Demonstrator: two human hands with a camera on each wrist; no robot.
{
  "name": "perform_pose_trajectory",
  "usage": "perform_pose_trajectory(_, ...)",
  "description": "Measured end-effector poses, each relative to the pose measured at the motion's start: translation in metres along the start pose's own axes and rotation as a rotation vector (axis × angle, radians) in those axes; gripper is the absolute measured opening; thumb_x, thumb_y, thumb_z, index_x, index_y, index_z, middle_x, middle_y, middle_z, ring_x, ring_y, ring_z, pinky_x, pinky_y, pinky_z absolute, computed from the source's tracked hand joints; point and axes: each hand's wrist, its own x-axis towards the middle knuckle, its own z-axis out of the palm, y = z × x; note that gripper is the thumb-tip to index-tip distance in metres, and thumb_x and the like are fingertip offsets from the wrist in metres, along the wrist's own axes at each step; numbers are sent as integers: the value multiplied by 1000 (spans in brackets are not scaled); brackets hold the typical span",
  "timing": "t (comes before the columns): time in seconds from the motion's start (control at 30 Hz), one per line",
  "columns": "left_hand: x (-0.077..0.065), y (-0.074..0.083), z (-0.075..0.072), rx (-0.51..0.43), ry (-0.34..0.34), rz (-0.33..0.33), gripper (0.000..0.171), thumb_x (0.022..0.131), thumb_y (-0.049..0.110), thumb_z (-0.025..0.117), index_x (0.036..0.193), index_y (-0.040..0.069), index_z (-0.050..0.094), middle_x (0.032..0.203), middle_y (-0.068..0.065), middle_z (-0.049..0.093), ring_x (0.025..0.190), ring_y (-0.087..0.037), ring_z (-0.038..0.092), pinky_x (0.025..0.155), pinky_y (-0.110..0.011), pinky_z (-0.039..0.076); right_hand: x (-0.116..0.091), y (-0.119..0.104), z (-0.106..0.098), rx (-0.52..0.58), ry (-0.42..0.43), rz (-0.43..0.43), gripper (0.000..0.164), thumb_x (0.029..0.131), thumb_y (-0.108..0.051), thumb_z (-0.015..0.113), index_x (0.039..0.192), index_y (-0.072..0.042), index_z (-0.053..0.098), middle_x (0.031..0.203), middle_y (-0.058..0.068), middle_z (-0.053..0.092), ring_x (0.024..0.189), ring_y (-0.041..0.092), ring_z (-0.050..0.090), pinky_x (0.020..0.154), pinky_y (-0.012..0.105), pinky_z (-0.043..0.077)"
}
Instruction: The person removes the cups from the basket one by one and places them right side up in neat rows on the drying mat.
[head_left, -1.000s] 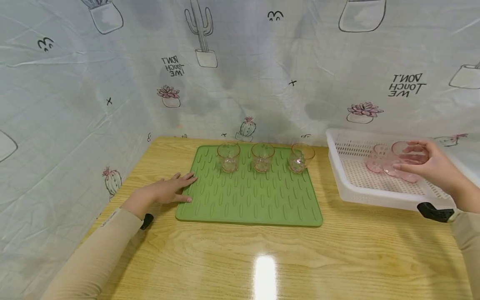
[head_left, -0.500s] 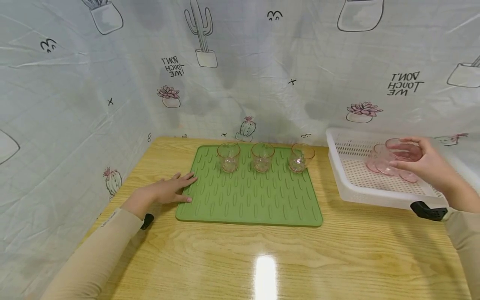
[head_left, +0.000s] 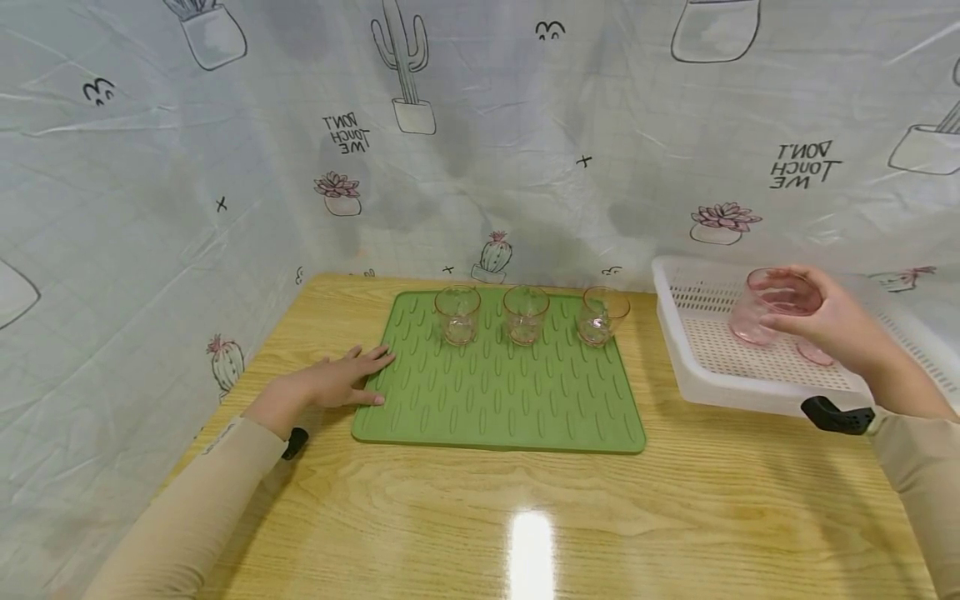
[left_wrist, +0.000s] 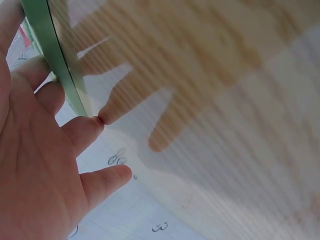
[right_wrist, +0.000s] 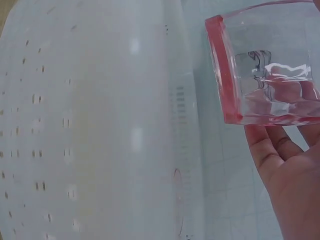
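My right hand (head_left: 843, 325) grips a clear, pink-tinted drinking glass (head_left: 776, 293) at the left part of the white basket. In the right wrist view, that glass (right_wrist: 280, 95) shows a pink band and faceted walls, with fingers curled against it. Beneath the hand, a pink glass base (head_left: 815, 352) shows; most of it is hidden. Another pink form (head_left: 752, 325) overlaps the held glass, and I cannot tell whether it is separate. My left hand (head_left: 333, 383) rests palm down, fingers spread, on the left edge of the green ribbed mat (head_left: 495, 408).
Three pink-rimmed glasses stand upright along the mat's back edge: left glass (head_left: 457, 315), middle glass (head_left: 526, 315), right glass (head_left: 600, 317). The perforated white basket (head_left: 765, 392) stands right of the mat on the wooden table (head_left: 420, 525). A patterned curtain (head_left: 525, 150) hangs behind.
My right hand has moved left and slightly up over the basket with the glass in its grip. The left hand has stayed on the mat.
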Motion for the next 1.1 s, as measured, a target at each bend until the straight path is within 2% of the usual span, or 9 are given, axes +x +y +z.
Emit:
perform_pose_trajectory(0.2, -1, 1, -1, 0, -2, -8, 85, 102, 49, 60, 165, 7, 21, 170, -20, 9, 150, -54, 3, 107, -83, 8, 7, -4, 8, 169, -80, -84, 65, 91, 26, 57, 136, -21, 54, 124, -16, 66, 109, -3, 60, 83, 10, 51)
perform_pose_trajectory(0.47, -1, 1, -3, -6, -12, -13, 86, 101, 51, 59, 165, 8, 20, 170, -19, 8, 150, -54, 2, 107, -83, 7, 18, -18, 26, 266, -65, -106, 63, 90, 27, 58, 132, -19, 59, 121, -12, 68, 108, 1, 61, 85, 9, 49)
perform_pose_trajectory(0.7, 0, 1, -5, -19, -21, -19, 87, 101, 49, 61, 165, 7, 19, 170, -19, 6, 150, -54, 0, 106, -85, 5, 25, -37, 42, 256, -27, -51, 55, 94, 18, 61, 135, -19, 55, 120, -13, 68, 109, 1, 61, 83, 11, 51)
perform_pose_trajectory(0.77, 0, 1, -5, -21, -24, -20, 87, 101, 50, 61, 165, 7, 19, 170, -19, 6, 150, -54, 0, 106, -85, 4, 27, -41, 46, 224, -20, -39, 54, 95, 16, 63, 135, -19, 53, 120, -14, 67, 109, 0, 61, 83, 12, 51)
perform_pose_trajectory(1.03, -1, 3, -8, -23, -29, -20, 86, 102, 48, 61, 165, 6, 20, 170, -20, 7, 150, -55, 0, 106, -84, 4, 37, -48, 67, 268, -59, -65, 54, 94, 17, 62, 136, -16, 52, 122, -12, 66, 111, 1, 63, 84, 14, 54)
perform_pose_trajectory(1.1, -2, 3, -8, -21, -34, -22, 86, 102, 48, 61, 165, 6, 20, 170, -20, 7, 150, -55, 0, 106, -84, 4, 38, -50, 73, 221, -63, -60, 54, 95, 15, 63, 137, -18, 50, 122, -14, 65, 110, -1, 62, 84, 14, 53)
